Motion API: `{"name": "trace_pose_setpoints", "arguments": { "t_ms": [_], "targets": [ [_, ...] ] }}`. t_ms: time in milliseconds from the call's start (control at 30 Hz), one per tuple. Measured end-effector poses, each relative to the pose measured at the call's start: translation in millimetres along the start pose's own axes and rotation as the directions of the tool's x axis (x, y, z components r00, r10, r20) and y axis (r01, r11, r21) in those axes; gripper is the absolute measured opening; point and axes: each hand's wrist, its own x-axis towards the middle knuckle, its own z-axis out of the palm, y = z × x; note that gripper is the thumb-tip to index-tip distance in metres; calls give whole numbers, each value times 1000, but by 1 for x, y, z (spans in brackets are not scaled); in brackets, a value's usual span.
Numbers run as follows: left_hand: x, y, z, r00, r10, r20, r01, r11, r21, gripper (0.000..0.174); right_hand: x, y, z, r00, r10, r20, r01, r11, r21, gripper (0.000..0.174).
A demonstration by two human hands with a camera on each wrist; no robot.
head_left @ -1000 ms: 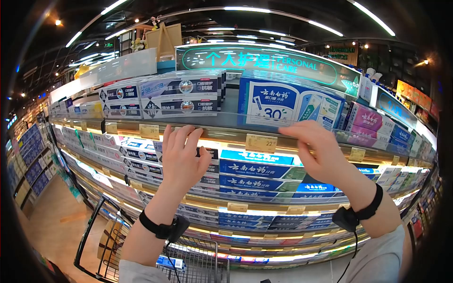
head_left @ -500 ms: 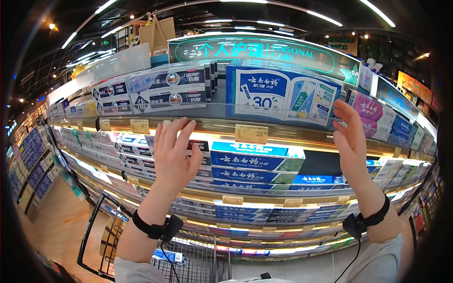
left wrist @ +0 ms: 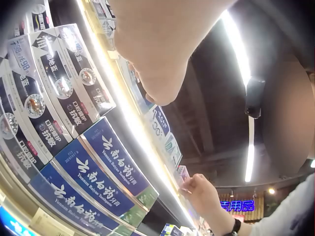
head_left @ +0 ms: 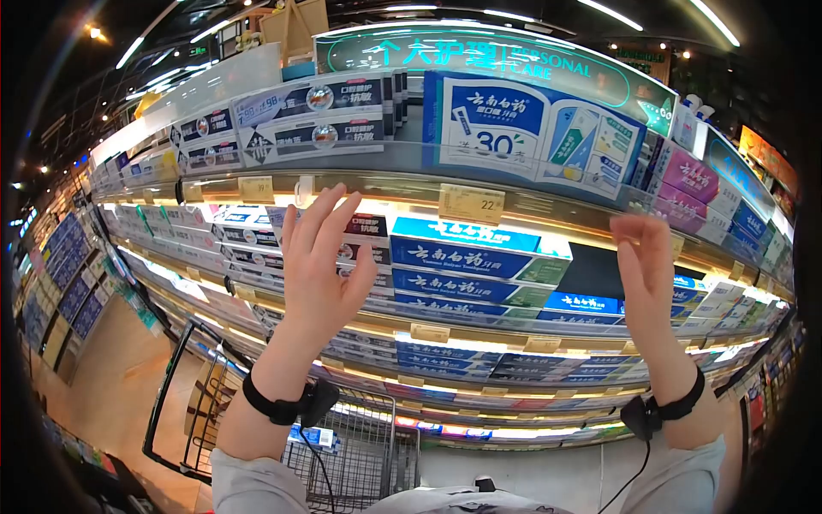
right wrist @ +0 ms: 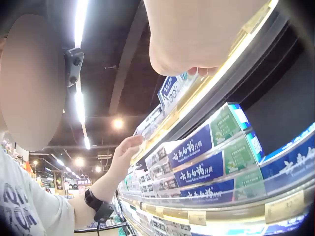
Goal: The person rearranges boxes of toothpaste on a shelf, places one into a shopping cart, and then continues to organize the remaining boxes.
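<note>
Currently the left hand [head_left: 325, 270], fingers [head_left: 323, 221] upward, and right hand [head_left: 646, 270] are raised.

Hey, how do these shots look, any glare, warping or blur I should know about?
Head view: fisheye distortion bows the shelves and blackens the corners, and reflections streak the lit sign; left wrist view: the shelf light is washed out white, yet lettering on the nearby boxes reads clearly; right wrist view: the ceiling light is blown out, and a blurred oval hides part of the left side.
</note>
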Motion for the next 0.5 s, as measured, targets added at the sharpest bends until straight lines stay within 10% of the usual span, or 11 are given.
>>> {"name": "trace_pose_setpoints", "arguments": {
  "t_ms": [167,500],
  "targets": [
    [-24,13,-19,996,-90,24,92,990,-106,40,-47,14,-11,976,-58,209,78,993,-89,3],
    [-75,74,-56,946,-247,209,264,962,-61,24,-108,28,-53,923,-1,385,36,996,-84,23]
  ]
}}
